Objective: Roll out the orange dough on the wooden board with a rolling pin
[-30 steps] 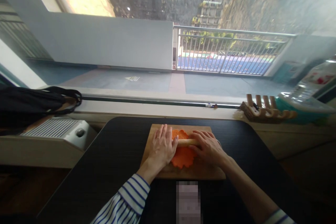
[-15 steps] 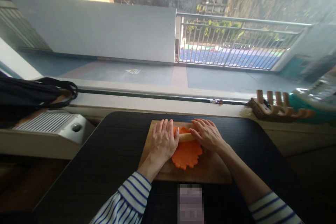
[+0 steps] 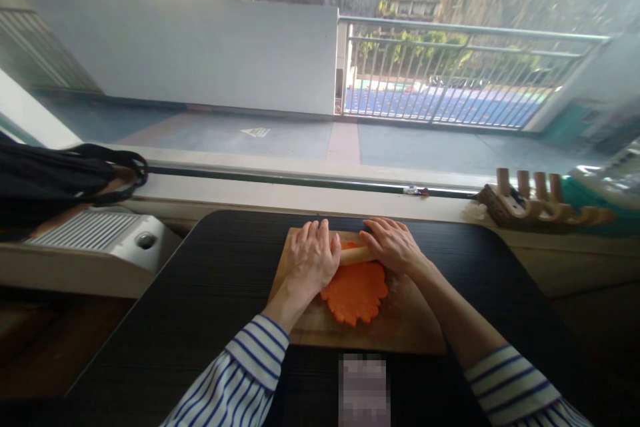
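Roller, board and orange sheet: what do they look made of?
Roller: probably wood, with a smooth, dull finish, judging by its pale tan colour.
Board: likely wood too, low in shine; the warm brown, uneven tone suggests it.
Orange sheet: soft and matte, like dough or modelling clay, given its ragged, wavy edge; which one, I cannot tell.

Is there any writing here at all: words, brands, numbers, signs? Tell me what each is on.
Nothing can be read for certain.
Triangle mark on the floor outside: its details are too blurred.
Small item on the windowsill: too small to read.
Pinkish rectangle below the board: pixelated, illegible.
Rolling pin and orange dough: no writing visible.
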The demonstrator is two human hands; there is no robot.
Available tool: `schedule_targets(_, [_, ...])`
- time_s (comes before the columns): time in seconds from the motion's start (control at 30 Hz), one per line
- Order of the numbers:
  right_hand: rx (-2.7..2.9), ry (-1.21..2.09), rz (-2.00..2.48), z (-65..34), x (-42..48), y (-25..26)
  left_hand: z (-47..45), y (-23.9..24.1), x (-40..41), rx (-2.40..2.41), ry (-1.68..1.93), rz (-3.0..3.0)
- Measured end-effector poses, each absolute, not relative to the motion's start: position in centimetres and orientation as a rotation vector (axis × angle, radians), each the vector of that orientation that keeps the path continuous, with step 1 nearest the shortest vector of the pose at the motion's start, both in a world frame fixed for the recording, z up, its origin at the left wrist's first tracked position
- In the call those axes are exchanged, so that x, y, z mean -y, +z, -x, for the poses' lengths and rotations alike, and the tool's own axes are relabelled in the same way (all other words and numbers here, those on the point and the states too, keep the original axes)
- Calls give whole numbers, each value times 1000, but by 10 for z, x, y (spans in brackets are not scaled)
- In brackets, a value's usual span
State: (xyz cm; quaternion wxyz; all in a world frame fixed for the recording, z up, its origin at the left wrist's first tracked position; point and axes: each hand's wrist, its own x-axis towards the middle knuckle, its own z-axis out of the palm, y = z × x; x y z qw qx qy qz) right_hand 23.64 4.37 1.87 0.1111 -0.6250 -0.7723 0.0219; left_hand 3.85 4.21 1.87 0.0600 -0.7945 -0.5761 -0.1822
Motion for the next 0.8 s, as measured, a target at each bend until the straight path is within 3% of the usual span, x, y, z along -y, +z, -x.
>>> schedule_targets(0.8, [2181,261,1976,-233,-71,25,-37,22,-69,1894,-439,2415])
